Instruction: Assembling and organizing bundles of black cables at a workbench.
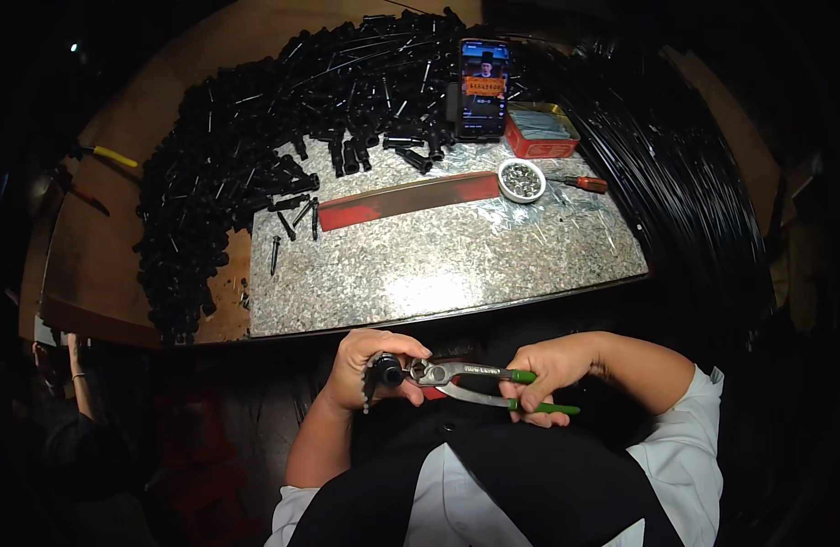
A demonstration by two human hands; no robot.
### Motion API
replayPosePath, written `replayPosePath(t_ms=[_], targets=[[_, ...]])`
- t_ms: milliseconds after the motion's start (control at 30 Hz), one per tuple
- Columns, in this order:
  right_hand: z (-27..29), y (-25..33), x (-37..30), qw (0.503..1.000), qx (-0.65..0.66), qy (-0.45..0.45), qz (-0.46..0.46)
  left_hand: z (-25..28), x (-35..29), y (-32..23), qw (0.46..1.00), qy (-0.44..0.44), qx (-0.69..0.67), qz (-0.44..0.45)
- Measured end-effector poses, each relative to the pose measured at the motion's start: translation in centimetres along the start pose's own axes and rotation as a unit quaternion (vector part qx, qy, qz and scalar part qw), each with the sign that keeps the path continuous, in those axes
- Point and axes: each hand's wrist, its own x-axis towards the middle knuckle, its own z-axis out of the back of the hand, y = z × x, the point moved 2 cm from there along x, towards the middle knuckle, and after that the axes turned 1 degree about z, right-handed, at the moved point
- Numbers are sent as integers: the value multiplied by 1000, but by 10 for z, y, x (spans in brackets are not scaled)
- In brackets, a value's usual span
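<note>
My left hand (358,359) is closed round a black tubular part (388,369), its round end facing the pliers. A thin light-coloured strand hangs at the side of that hand. My right hand (558,366) grips pliers (465,371) with green handles, which stand apart. The metal jaws lie beside the black part, between my left thumb and fingertips. Exactly what the jaws bite on is too small to make out. Both hands are in front of my dark apron, just off the table's near edge.
A speckled stone slab (420,264) tops the table. Black parts (247,155) are heaped left and behind; long black rods (675,155) lie right. Also there are a red strip (409,199), a white bowl of small metal pieces (522,181), a red box (540,146), a phone (483,91) and a screwdriver (587,183).
</note>
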Motion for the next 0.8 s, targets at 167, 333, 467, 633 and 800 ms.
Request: replayPosePath(t_ms=[167, 333, 467, 633, 800], targets=[[-28, 42, -15, 921, -313, -224, 63, 12, -5, 8, 999, -32, 13, 23], [-30, 42, -22, 540, -612, -493, 302, 12, -5, 13, 994, -105, -22, 24], [-34, 29, -12, 951, -148, -244, 123, 17, -8, 21, 991, -77, -97, 51], [-26, 10, -7, 994, -21, -101, 22, 11, 1, 13, 997, -10, -53, 63], [-28, 30, -13, 586, -598, -462, 293, 21, -5, 18, 989, -111, -57, 82]])
